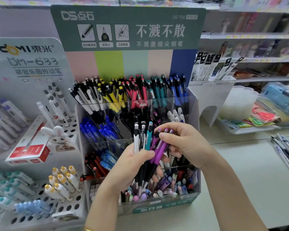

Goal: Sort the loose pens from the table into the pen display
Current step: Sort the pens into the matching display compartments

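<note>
I hold a bundle of pens (143, 140) in my left hand (132, 165), fingers and thumb curled round the barrels. The pens stand nearly upright, clicker ends up and tips down. They are white, black, teal and purple, with dark grips. My right hand (185, 144) touches the bundle's right edge, thumb and fingers pinching the purple pens (158, 147). The pen display (165, 207) stands directly behind and below both hands, its colour-sorted compartments just beyond my fingertips. More loose pens (285, 152) lie on the surface (249, 180), well off to the right and nearer my right hand.
</note>
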Demonstrator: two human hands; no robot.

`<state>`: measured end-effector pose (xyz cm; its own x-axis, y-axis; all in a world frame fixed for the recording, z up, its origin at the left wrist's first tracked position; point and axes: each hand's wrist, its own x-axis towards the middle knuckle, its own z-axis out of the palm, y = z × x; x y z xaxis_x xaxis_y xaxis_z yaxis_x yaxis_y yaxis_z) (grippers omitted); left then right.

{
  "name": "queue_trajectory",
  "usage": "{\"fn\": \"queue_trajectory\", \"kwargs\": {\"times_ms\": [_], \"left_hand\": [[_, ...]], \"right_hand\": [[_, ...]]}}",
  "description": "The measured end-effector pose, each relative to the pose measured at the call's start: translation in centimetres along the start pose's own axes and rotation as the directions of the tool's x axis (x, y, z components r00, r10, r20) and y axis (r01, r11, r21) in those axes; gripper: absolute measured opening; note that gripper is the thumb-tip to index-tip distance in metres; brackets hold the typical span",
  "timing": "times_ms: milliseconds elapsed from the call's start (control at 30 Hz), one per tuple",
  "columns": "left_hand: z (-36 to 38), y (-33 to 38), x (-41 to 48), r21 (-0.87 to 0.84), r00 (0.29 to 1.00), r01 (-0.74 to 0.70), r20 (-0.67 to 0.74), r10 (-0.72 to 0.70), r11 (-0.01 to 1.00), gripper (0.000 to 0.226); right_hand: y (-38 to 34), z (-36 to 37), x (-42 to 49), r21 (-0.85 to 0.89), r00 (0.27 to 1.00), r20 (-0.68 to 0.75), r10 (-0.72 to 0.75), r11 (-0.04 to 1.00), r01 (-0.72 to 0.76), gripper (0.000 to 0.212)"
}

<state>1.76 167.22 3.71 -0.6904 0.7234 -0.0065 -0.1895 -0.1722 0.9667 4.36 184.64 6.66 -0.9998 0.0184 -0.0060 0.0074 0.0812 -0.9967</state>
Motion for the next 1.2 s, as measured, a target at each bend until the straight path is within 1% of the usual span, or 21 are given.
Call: {"fn": "queue_trajectory", "kwargs": {"times_ms": [100,200,267,367,467,533,600,667,700,800,900,967,1033,1200], "left_hand": [[-0.2,-0.1,0.2,0.046,0.999,-0.001,-0.044,0.003,0.999,0.031],[-0.1,-0.1,0.3,0.12,0.997,-0.019,-0.073,0.028,0.993,0.023],[0.0,-0.2,0.3,0.158,0.996,-0.02,-0.086,0.034,0.987,0.016],[0.1,0.0,0.3,0.18,0.991,0.009,-0.132,0.016,0.984,0.013],[0.0,0.7,0.4,0.191,0.98,-0.012,-0.192,0.05,0.982,0.025],[0.0,1.2,0.5,0.208,0.981,-0.058,-0.169,0.094,0.976,0.031],[0.0,1.2,0.5,0.289,0.974,-0.083,-0.181,0.139,0.954,0.033],[0.0,1.0,0.5,0.365,0.95,-0.094,-0.245,0.193,0.926,0.033],[-0.1,0.8,0.5,0.354,0.938,-0.099,-0.279,0.206,0.93,0.033],[-0.6,0.6,0.3,0.237,0.916,-0.1,-0.358,0.182,0.966,0.034],[-0.8,0.6,0.4,0.258,0.908,-0.072,-0.383,0.17,0.963,0.03],[-0.6,0.5,0.5,0.26,0.91,-0.054,-0.386,0.155,0.964,0.027],[-0.4,0.4,0.5,0.246,0.912,-0.03,-0.39,0.127,0.969,0.025],[0.2,0.5,0.5,0.241,0.923,0.012,-0.377,0.082,0.97,0.023]], "right_hand": [[-0.2,-0.3,0.0,0.064,0.999,-0.04,0.001,0.998,0.001,0.014],[-0.4,0.1,-0.3,0.161,1.0,-0.007,0.008,0.987,-0.007,0.012],[-0.1,0.8,-0.5,0.149,1.0,-0.011,-0.012,0.989,0.014,0.01],[0.4,1.1,-0.3,0.096,0.993,-0.116,-0.027,0.995,0.039,0.007],[0.1,0.5,-0.2,0.109,0.978,-0.202,-0.052,0.991,0.075,0.009],[-0.2,0.0,-0.2,0.134,0.971,-0.228,-0.072,0.986,0.104,0.01],[-0.3,-0.1,-0.4,0.124,0.967,-0.242,-0.084,0.985,0.117,0.011],[0.0,-0.2,-0.6,0.112,0.958,-0.271,-0.089,0.986,0.123,0.012],[0.1,-0.4,-0.7,0.115,0.951,-0.298,-0.085,0.985,0.125,0.012],[0.2,-1.3,-1.1,0.122,0.911,-0.404,-0.079,0.983,0.14,0.016],[-0.1,-1.5,-1.2,-0.007,0.835,-0.527,-0.155,0.984,0.178,0.01],[-0.6,-1.1,-1.2,-0.145,0.782,-0.566,-0.26,0.966,0.216,0.018],[-1.3,-0.5,-1.1,-0.263,0.753,-0.548,-0.365,0.929,0.259,0.023],[-2.2,0.8,-0.2,-0.501,0.692,-0.473,-0.545,0.813,0.298,0.036]]}}
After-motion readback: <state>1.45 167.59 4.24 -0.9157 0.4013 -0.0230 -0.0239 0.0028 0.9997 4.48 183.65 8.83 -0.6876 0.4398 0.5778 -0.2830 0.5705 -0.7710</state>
